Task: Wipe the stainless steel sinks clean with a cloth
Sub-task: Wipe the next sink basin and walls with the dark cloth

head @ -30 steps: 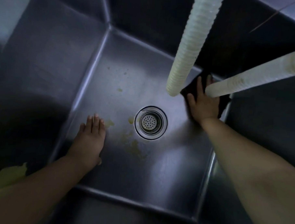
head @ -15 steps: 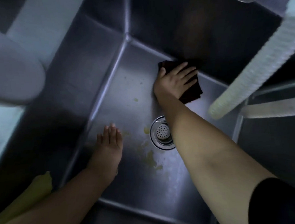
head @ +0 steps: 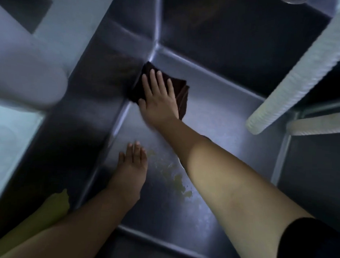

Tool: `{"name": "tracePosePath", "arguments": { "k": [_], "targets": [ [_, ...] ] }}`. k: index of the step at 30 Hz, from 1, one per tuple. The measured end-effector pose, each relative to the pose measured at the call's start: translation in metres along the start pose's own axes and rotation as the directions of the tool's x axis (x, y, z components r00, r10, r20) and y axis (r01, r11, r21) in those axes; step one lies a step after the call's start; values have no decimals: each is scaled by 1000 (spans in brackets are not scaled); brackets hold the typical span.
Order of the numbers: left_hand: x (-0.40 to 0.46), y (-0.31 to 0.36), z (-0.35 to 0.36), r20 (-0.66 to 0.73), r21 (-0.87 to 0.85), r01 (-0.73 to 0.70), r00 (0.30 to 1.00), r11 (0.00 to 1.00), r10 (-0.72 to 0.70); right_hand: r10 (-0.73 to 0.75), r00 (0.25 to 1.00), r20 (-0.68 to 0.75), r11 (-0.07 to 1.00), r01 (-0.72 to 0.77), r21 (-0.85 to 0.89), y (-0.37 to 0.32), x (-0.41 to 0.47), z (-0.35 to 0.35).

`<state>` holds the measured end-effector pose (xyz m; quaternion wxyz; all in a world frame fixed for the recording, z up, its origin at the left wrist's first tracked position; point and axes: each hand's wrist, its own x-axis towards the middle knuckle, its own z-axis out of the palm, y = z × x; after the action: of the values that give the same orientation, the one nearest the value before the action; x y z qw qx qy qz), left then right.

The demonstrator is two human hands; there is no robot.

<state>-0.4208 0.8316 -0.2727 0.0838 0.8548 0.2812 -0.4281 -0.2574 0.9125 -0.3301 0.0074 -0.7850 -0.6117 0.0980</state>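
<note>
I look down into a deep stainless steel sink [head: 224, 104]. My right hand [head: 159, 97] lies flat with straight fingers on a dark folded cloth [head: 181, 92], pressing it onto the sink floor in the far left corner, against the left wall. My left hand [head: 132, 166] rests flat on the sink floor near the left wall, fingers straight, holding nothing. Yellowish grime [head: 179, 185] smears the floor between my two forearms. My right forearm hides the drain.
Two white ribbed hoses hang in from the upper right, the longer hose [head: 304, 76] ending above the sink floor and a second hose [head: 319, 125] at the right edge. A pale blurred object [head: 25, 77] sits outside the sink's left rim. A yellow-green patch [head: 55, 203] shows at lower left.
My right hand has swept the cloth from the sink's far right, along the back edge, into the far left corner. The view has shifted left. My left hand has stayed planted.
</note>
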Motion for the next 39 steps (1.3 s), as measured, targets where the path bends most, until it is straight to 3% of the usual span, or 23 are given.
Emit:
{"name": "tracePosePath", "arguments": {
  "k": [2, 4, 12, 17, 20, 25, 30, 32, 39],
  "targets": [
    [-2, 1, -2, 1, 15, 4, 1000, 1000, -4, -74, 997, 35, 996, 75, -39, 13, -24, 1],
    [-3, 1, -4, 11, 17, 10, 1000, 1000, -10, -55, 998, 36, 996, 58, -67, 36, -44, 1],
    [-10, 0, -7, 15, -17, 18, 1000, 1000, -18, 331, 943, -31, 943, -331, 11, 132, -110, -16],
    [-11, -1, -10, -18, -106, 10, 1000, 994, -12, 578, 816, -24, 815, -575, 76, 119, -75, -12],
    [-11, -3, -11, -52, -141, -21, 999, 990, 13, 471, 879, -79, 880, -474, -28, 92, -30, -14],
    [-14, -2, -14, 0, -130, 6, 1000, 992, -6, 245, 969, -37, 965, -247, -88, 48, 30, -14],
    [-13, -2, -15, -217, -125, 17, 975, 992, -44, 113, 994, 6, 992, -113, -65, 29, 60, -15],
    [-6, -2, -8, 11, -125, 10, 1000, 992, -9, 75, 997, 20, 996, -74, -58, 24, 54, -14],
    [-16, 1, -14, 40, -2, 31, 999, 1000, -31, -96, 987, 130, 995, 100, -27, 2, -24, -7]
  ]
}}
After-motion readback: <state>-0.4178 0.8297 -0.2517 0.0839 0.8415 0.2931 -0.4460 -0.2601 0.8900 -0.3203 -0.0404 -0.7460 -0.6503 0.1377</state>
